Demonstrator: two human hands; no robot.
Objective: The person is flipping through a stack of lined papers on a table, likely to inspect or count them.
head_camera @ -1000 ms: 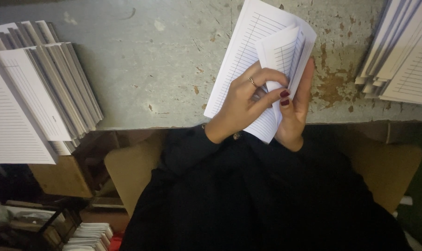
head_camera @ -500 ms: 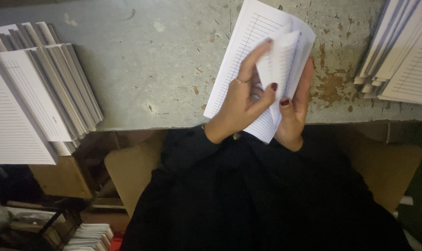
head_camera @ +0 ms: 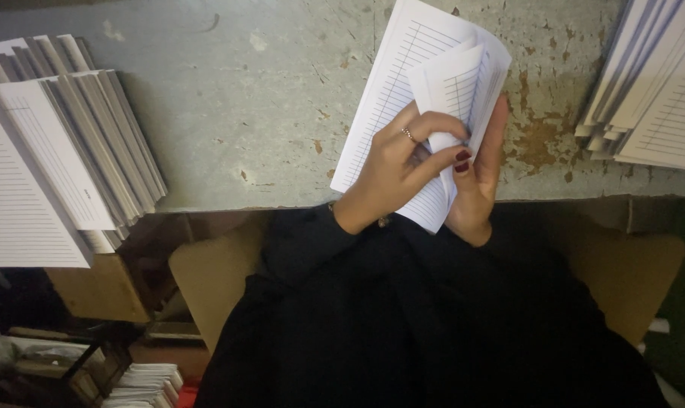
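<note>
A sheaf of white lined paper sheets (head_camera: 403,83) lies slanted at the near edge of a worn grey table (head_camera: 267,121). My left hand (head_camera: 399,170), with a ring on one finger, presses on the sheaf and curls its fingers around a folded-up sheet (head_camera: 452,83). My right hand (head_camera: 478,181) cups the sheaf's right edge from below, palm against the paper. Both hands grip the same sheaf, close to my body in dark clothing.
A fanned stack of lined sheets (head_camera: 63,159) overhangs the table's left end. Another stack (head_camera: 652,91) sits at the right edge. Rusty patches (head_camera: 543,136) mark the tabletop. Brown seat parts (head_camera: 206,279) show under me, and more paper (head_camera: 142,385) lies on the floor at lower left.
My left fingers, stretched up along the sheets half a second ago, have curled back around the folded sheet. The sheaf and right hand have stayed put.
</note>
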